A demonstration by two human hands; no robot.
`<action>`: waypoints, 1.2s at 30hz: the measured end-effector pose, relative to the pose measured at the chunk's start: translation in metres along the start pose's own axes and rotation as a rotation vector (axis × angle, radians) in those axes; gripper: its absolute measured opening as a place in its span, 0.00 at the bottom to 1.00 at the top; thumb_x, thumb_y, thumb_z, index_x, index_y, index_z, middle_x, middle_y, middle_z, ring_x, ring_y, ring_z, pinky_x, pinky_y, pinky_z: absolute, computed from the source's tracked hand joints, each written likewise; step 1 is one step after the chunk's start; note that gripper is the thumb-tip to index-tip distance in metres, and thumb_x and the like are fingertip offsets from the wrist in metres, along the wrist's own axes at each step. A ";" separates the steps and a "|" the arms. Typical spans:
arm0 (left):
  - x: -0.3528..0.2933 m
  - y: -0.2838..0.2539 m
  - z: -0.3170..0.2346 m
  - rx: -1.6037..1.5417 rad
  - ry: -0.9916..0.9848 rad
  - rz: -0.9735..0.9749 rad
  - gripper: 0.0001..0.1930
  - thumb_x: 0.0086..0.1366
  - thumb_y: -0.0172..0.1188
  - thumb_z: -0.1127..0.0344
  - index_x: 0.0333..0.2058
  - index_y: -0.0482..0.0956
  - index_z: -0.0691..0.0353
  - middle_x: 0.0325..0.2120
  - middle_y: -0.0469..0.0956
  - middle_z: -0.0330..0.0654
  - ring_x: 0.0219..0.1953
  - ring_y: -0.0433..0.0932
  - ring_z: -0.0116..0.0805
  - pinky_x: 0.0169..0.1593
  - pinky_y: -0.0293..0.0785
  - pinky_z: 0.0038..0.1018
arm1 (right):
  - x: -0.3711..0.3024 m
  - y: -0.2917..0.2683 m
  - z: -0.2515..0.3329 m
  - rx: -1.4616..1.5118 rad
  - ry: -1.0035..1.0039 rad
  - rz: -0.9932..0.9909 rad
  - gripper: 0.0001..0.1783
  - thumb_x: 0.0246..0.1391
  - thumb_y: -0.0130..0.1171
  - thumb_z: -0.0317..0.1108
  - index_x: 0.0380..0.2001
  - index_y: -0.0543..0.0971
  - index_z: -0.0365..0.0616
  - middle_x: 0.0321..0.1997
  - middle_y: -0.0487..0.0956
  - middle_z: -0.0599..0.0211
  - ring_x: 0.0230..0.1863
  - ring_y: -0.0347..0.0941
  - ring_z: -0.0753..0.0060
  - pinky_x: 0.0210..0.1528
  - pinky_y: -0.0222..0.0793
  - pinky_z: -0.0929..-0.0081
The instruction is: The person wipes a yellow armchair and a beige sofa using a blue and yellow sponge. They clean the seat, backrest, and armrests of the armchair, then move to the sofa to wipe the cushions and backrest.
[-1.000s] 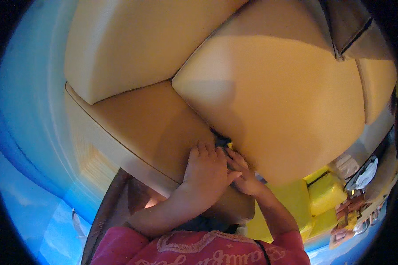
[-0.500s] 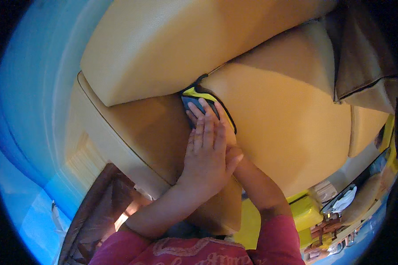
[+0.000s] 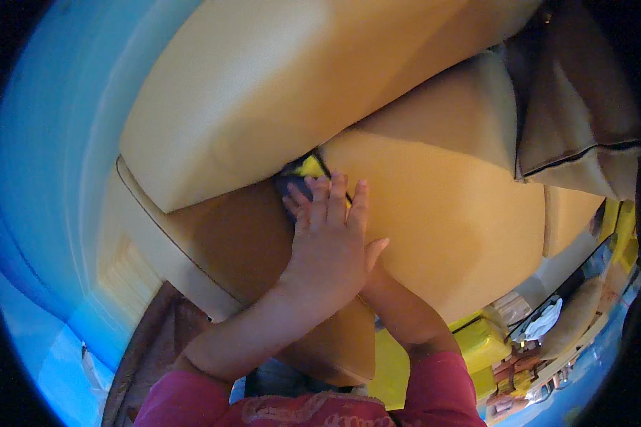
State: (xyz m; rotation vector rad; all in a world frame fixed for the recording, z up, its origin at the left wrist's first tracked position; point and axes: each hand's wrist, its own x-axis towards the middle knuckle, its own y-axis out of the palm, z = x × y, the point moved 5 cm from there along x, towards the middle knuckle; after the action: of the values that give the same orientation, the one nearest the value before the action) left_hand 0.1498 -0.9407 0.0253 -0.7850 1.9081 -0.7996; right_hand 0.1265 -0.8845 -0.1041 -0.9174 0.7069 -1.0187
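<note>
A flat grey and yellow piece with black edging [image 3: 310, 167] sticks up at the crease of a tan padded seat [image 3: 434, 213], just below the tan backrest [image 3: 263, 99]. My left hand [image 3: 326, 252] lies flat across my right hand, its fingers spread and pointing up toward the piece. Only a few fingers of my right hand [image 3: 295, 201] show beneath it, stretched out against the grey part; its palm is covered. The lower part of the piece is hidden under both hands, so I cannot tell its kind.
A shaded brown-tan seat section [image 3: 228, 242] lies left of my hands. A brown bag-like cover [image 3: 584, 114] hangs at the far right. Yellow bundles [image 3: 481, 345] and assorted items lie lower right. A blue wall [image 3: 43, 178] runs along the left.
The piece sits lower in the crease, with less of its yellow and black edge showing. My left hand has slid up over my right hand, covering more of it. The view has shifted slightly.
</note>
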 end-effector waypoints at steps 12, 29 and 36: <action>0.083 0.041 -0.014 -0.138 -0.073 -0.178 0.44 0.66 0.58 0.44 0.71 0.53 0.66 0.69 0.55 0.64 0.72 0.50 0.67 0.69 0.51 0.60 | 0.019 -0.063 -0.120 0.019 0.285 -0.266 0.31 0.67 0.45 0.51 0.68 0.67 0.48 0.75 0.61 0.61 0.75 0.53 0.52 0.76 0.43 0.48; 0.113 0.097 -0.024 -0.259 0.110 -0.465 0.40 0.64 0.57 0.47 0.70 0.59 0.59 0.73 0.50 0.56 0.75 0.45 0.61 0.73 0.38 0.58 | 0.052 -0.125 -0.238 -0.314 0.463 -0.451 0.30 0.63 0.52 0.49 0.68 0.69 0.61 0.74 0.63 0.56 0.73 0.56 0.42 0.72 0.50 0.45; 0.106 0.098 -0.010 -0.235 0.195 -0.511 0.44 0.62 0.52 0.34 0.69 0.63 0.57 0.72 0.55 0.56 0.74 0.48 0.64 0.71 0.41 0.61 | -0.016 -0.100 -0.158 -0.146 0.340 -0.145 0.30 0.59 0.56 0.51 0.65 0.73 0.62 0.75 0.62 0.57 0.74 0.54 0.43 0.74 0.45 0.43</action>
State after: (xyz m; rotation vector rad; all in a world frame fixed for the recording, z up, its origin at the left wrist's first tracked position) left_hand 0.0789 -0.9638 -0.0989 -1.4204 2.0228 -0.9953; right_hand -0.0519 -0.9409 -0.0857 -0.9415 1.0210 -1.2825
